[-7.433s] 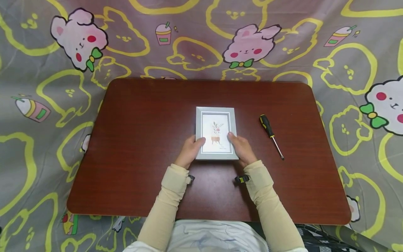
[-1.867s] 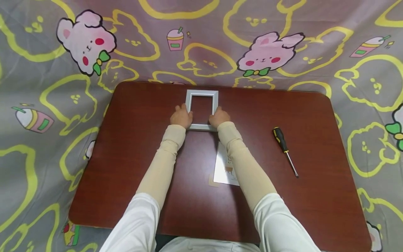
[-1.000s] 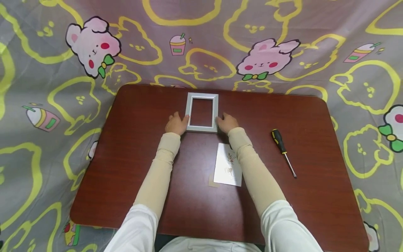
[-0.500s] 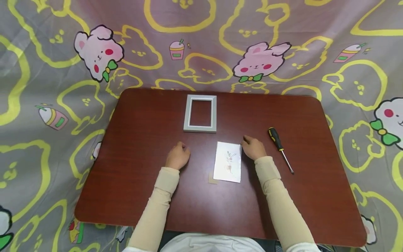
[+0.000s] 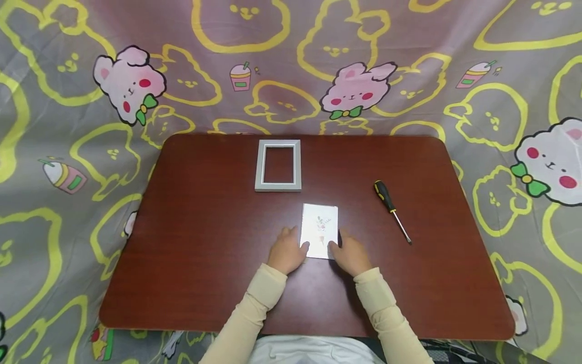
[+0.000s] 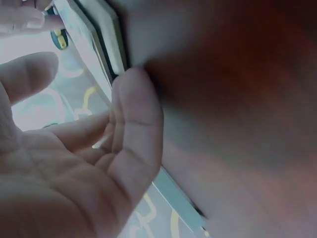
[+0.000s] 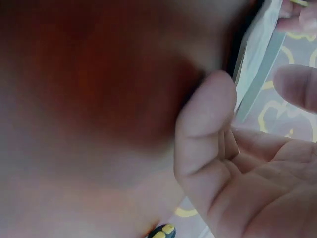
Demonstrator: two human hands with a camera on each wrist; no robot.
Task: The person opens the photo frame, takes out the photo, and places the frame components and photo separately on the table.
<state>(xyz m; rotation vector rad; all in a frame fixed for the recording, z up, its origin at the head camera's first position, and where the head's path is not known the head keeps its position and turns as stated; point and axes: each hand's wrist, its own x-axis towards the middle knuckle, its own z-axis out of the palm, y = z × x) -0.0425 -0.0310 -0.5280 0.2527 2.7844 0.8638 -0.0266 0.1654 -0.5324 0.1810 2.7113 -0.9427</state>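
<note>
A white picture card with a potted plant print lies on the brown table, atop what looks like a tan backing board in the left wrist view. My left hand is at the card's left edge, fingers loosely bent. Opposite it, my right hand is at the right edge. Both thumbs reach over the card's lower corners in the head view. The wrist views show each thumb standing apart from the fingers, with fingertips close to the stack's edge; firm contact is unclear.
Behind the card, a silver-grey picture frame lies flat, its opening showing the table. To the right rests a screwdriver with a black and yellow handle. A patterned cloth hangs around the table.
The picture and backing came out of the frame, which was set down at the back. My hands let go of the frame, drew back and came to both sides of the card.
</note>
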